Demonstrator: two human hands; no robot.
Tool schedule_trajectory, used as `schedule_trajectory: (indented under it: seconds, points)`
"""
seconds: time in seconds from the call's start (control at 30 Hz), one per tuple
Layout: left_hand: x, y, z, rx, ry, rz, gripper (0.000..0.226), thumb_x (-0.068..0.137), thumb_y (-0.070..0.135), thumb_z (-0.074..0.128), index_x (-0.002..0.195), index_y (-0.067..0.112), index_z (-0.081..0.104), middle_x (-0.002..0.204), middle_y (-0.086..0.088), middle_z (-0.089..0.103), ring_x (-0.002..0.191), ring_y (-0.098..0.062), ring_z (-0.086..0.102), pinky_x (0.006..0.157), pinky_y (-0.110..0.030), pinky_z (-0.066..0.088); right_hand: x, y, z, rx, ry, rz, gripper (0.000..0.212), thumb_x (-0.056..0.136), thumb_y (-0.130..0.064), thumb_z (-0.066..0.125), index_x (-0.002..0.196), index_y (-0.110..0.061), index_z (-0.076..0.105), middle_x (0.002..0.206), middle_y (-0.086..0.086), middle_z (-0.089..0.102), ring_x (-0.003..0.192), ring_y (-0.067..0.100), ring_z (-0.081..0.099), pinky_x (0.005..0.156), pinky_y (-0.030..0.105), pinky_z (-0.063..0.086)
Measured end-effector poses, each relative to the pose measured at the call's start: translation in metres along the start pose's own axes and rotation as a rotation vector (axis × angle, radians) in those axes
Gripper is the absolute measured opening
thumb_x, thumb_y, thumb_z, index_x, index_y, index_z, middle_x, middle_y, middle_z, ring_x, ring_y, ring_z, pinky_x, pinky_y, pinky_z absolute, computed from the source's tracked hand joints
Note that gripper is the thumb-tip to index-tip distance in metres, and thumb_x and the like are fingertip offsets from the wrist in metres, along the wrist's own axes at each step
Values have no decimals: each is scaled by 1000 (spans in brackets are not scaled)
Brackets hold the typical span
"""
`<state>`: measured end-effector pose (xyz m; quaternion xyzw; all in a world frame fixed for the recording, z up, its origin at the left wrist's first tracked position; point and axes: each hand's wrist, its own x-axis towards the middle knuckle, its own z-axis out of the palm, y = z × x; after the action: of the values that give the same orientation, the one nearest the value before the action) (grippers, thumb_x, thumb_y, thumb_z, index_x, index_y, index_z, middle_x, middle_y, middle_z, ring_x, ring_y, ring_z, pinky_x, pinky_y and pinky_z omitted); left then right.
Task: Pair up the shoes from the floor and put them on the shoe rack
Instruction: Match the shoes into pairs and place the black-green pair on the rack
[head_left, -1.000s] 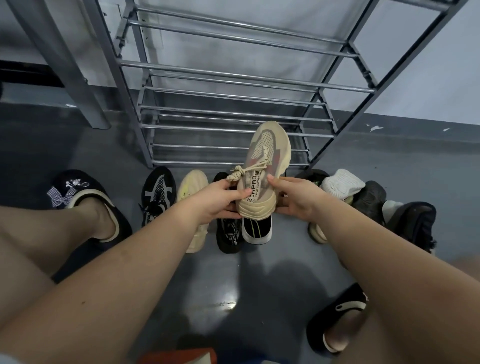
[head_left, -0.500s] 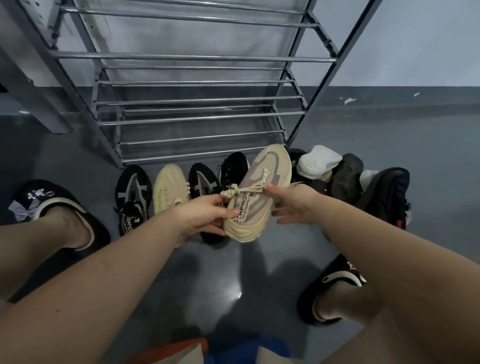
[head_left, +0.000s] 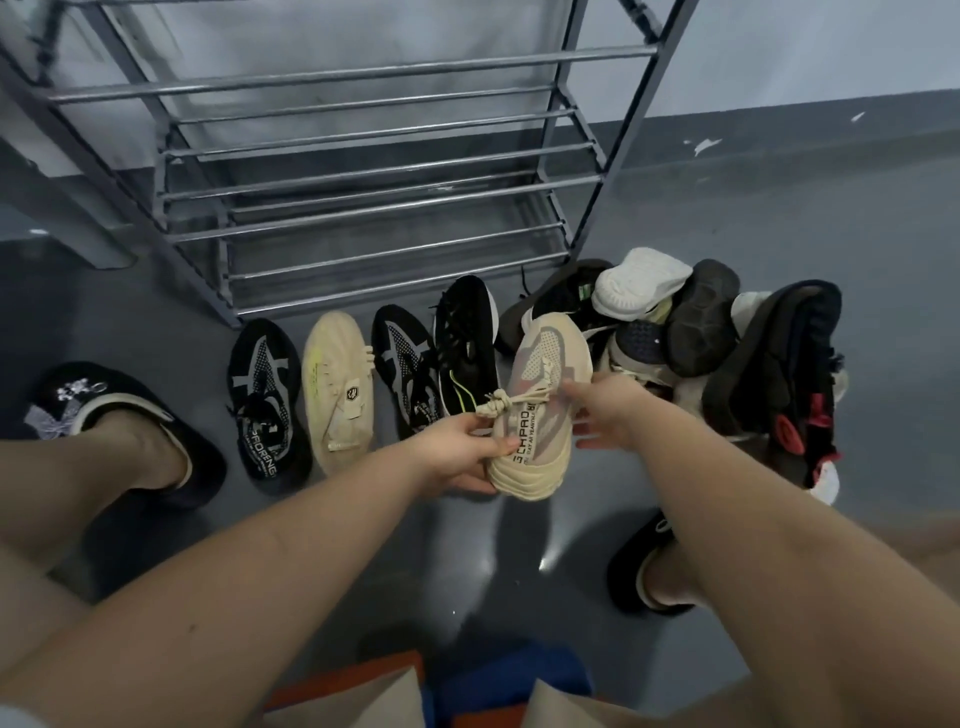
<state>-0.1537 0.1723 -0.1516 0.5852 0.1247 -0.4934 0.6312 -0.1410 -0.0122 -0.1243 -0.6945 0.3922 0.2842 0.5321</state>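
My left hand (head_left: 457, 447) grips a beige mesh sneaker (head_left: 545, 364) by its heel side, toe pointing toward the metal shoe rack (head_left: 363, 208). My right hand (head_left: 608, 410) hovers at the shoe's right side, blurred, fingers spread by the knotted lace. On the floor in front of the rack lie a black patterned sneaker (head_left: 265, 395), a matching beige sneaker (head_left: 337, 384), a second black patterned sneaker (head_left: 405, 374) and a black sneaker with a green stripe (head_left: 465, 338). The rack's shelves hold no shoes.
A heap of shoes lies at the right: a white sole (head_left: 639, 283), a dark sole (head_left: 701, 317), a black-and-red shoe (head_left: 784, 374). My feet in black slippers (head_left: 119, 410) (head_left: 644, 566) flank a bare patch of grey floor.
The beige sneaker has come down and toward me, away from the rack. My right hand has let go of its side and lace and opened. The view tilted down.
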Motion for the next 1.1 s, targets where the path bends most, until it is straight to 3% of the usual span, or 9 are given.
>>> schedule_trajectory:
  seconds: [0.1, 0.2, 0.33, 0.43, 0.63, 0.77, 0.87, 0.93, 1.1]
  points:
    - [8, -11, 14, -38, 32, -41, 37, 91, 8, 59, 126, 8, 47, 117, -11, 61, 86, -22, 64, 80, -43, 55, 10, 27, 5, 60, -26, 34, 38, 94, -29, 58, 125, -8, 52, 110, 12, 64, 91, 27, 62, 76, 39, 50]
    - [18, -23, 26, 12, 32, -73, 37, 91, 11, 59, 126, 10, 48, 111, -8, 62, 78, -17, 64, 79, -40, 55, 16, 40, 2, 94, -16, 96, 36, 92, -32, 60, 119, -8, 56, 95, 7, 64, 77, 21, 60, 61, 32, 48]
    - [31, -29, 35, 70, 44, -118, 29, 91, 15, 60, 117, 18, 50, 95, 1, 65, 72, -12, 64, 61, -26, 57, 24, 47, -5, 87, 1, 107, 36, 92, -33, 60, 119, -9, 57, 101, 8, 62, 74, 19, 58, 52, 28, 44]
    - [41, -28, 36, 93, 80, -135, 25, 90, 18, 61, 113, 21, 51, 91, 5, 65, 73, -11, 64, 60, -24, 57, 32, 50, -8, 109, 4, 89, 37, 91, -33, 61, 118, -8, 58, 103, 9, 64, 87, 24, 61, 60, 30, 49]
    - [60, -24, 37, 133, 135, -153, 34, 90, 19, 61, 123, 15, 54, 105, -5, 65, 87, -19, 65, 81, -38, 56, 44, 48, -8, 150, 13, 101, 43, 88, -33, 66, 117, -3, 58, 114, 14, 66, 95, 26, 62, 77, 35, 51]
    - [67, -18, 35, 156, 154, -144, 34, 91, 13, 59, 125, 12, 52, 105, -5, 61, 78, -13, 61, 72, -35, 54, 50, 49, -7, 180, -23, 127, 46, 88, -32, 65, 120, 0, 57, 114, 14, 65, 94, 26, 62, 74, 35, 50]
    - [72, -21, 28, 415, 186, -127, 39, 89, 18, 62, 127, 14, 52, 112, -5, 61, 89, -18, 60, 74, -31, 51, 53, 47, -7, 165, -45, 120, 37, 91, -31, 62, 112, -2, 55, 106, 9, 60, 86, 22, 60, 74, 32, 53]
    - [72, -22, 23, 638, 207, -109, 40, 87, 20, 65, 125, 13, 56, 116, -5, 63, 101, -22, 60, 81, -29, 49, 57, 46, -6, 80, -31, 112, 46, 90, -38, 61, 120, -3, 56, 116, 12, 62, 102, 27, 61, 90, 38, 53]
    - [73, -20, 19, 735, 207, -101, 33, 88, 19, 63, 120, 12, 61, 119, -8, 66, 109, -22, 61, 99, -36, 46, 60, 40, -7, -39, 28, 44, 57, 90, -40, 60, 131, -2, 49, 130, 16, 56, 114, 29, 57, 99, 42, 48]
